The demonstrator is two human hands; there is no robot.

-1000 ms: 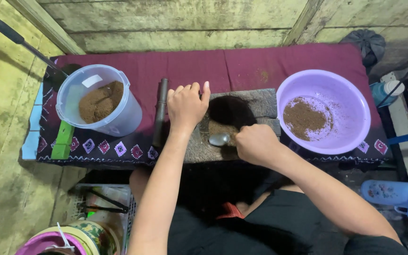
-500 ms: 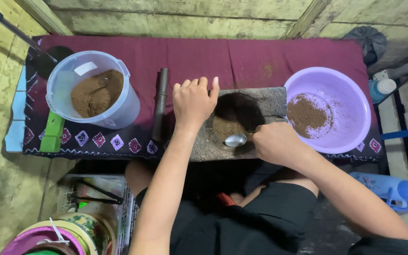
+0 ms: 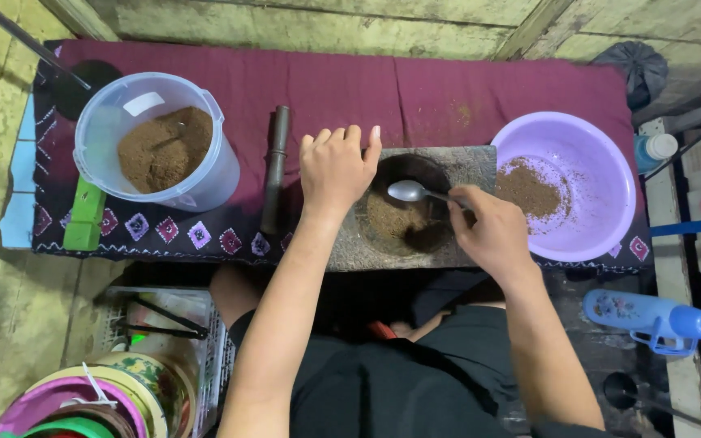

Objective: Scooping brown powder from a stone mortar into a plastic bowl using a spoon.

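While the left hand (image 3: 336, 169) lies flat and open, palm down, on the left rim of the grey stone mortar (image 3: 480, 162), steadying it without gripping anything, the right hand (image 3: 488, 231) is closed around the handle of a metal spoon (image 3: 406, 191). The spoon's bowl sits over the round hollow of the mortar, just above the brown ground powder (image 3: 391, 217) lying in it; whether it carries any powder I cannot tell.

Only the head view is on offer, and it looks straight down on a tabletop draped in a maroon cloth (image 3: 326, 81) with a patterned border. Just right of the mortar, touching its edge, stands a purple plastic basin (image 3: 610, 219) with a patch of the same brown powder in its bottom. Well to the left stands a clear plastic bucket (image 3: 212, 174) partly filled with similar powder, and between it and the mortar lies a dark stone pestle (image 3: 276, 166).

By my judgement the step in hand is spooning powder at the mortar. The next move calls for a level spoon and a short, steady carry over the stone's rim, lest grains spill on the cloth.
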